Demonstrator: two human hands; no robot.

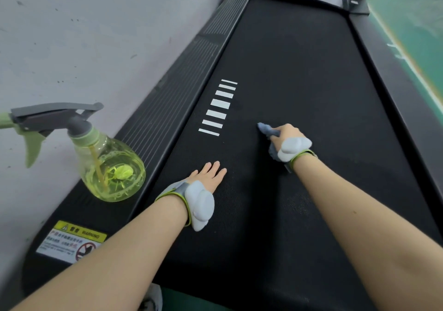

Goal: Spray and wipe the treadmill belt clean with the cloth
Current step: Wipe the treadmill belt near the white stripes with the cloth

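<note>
Right grip [287, 139] clutches the cloth [265, 129] midway across the belt [299, 71]; left grip [208, 176] lies spread flat nearer its left edge.

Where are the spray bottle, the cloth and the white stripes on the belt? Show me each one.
spray bottle [112, 167], head view, on its clear yellow-green body.
cloth [264, 127], head view, on its grey tip nearest the stripes.
white stripes [220, 103], head view, on the widest stripe of the row.
</note>
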